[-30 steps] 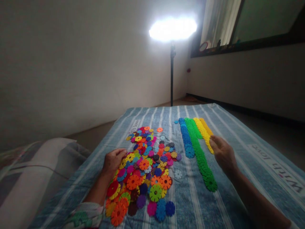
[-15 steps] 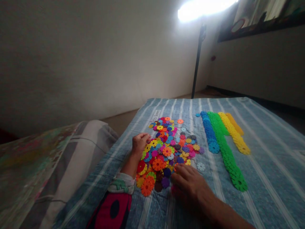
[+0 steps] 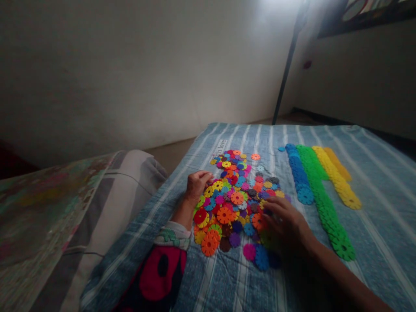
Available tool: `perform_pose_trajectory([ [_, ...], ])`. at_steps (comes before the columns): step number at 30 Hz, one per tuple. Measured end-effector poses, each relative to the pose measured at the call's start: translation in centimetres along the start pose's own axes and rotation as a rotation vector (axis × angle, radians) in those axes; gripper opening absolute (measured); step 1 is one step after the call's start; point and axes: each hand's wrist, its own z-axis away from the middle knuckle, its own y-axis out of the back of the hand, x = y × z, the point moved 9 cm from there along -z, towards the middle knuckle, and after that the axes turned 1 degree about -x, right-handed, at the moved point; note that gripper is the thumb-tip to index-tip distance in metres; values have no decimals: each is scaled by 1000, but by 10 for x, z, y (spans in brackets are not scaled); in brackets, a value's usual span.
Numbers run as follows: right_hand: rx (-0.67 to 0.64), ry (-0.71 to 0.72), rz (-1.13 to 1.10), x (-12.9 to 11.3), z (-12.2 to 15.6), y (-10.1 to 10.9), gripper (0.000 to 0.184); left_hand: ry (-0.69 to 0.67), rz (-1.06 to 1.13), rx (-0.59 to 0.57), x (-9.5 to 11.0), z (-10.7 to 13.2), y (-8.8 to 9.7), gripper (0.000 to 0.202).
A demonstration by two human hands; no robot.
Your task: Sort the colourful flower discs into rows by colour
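Observation:
A heap of many-coloured plastic snowflake discs (image 3: 236, 198) lies on a blue striped bedspread (image 3: 373, 242). My left hand (image 3: 196, 185) rests at the heap's left edge with its fingers curled under; what they hold, if anything, is hidden. My right hand (image 3: 286, 223) lies on the heap's right side, fingers spread and stretched over the discs. To the right lie sorted rows: a blue row (image 3: 299, 175), a long green row (image 3: 323, 200), a yellow row (image 3: 338, 184) and a short orange row (image 3: 338, 164).
A pillow or folded bedding (image 3: 81, 216) lies to the left of the bedspread. A dark lamp stand (image 3: 287, 71) rises by the far wall. Single discs (image 3: 255, 157) lie apart beyond the heap.
My right hand went from the yellow row across to the heap's right side. My left hand stayed at the heap's left edge. The view swung left and down.

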Motion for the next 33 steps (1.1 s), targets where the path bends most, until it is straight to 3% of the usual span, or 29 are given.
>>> perform_pose_trajectory([
  [8,-54,43,-59,0,-2,5,12,9,2,-34,1,0,-2,30],
  [12,3,106,39,-20,8,10,11,9,-22,-46,-2,-2,-2,30],
  [17,-114,261,113,-57,34,3,20,8,-71,-60,-1,0,-2,28],
  [24,-147,279,138,-58,49,-8,30,0,-129,-39,10,5,-3,26],
  [29,-141,278,109,-57,51,-13,33,-229,-344,-52,48,13,-14,16],
  [33,-149,270,86,-58,49,-12,35,-409,-568,-312,72,37,-53,13],
])
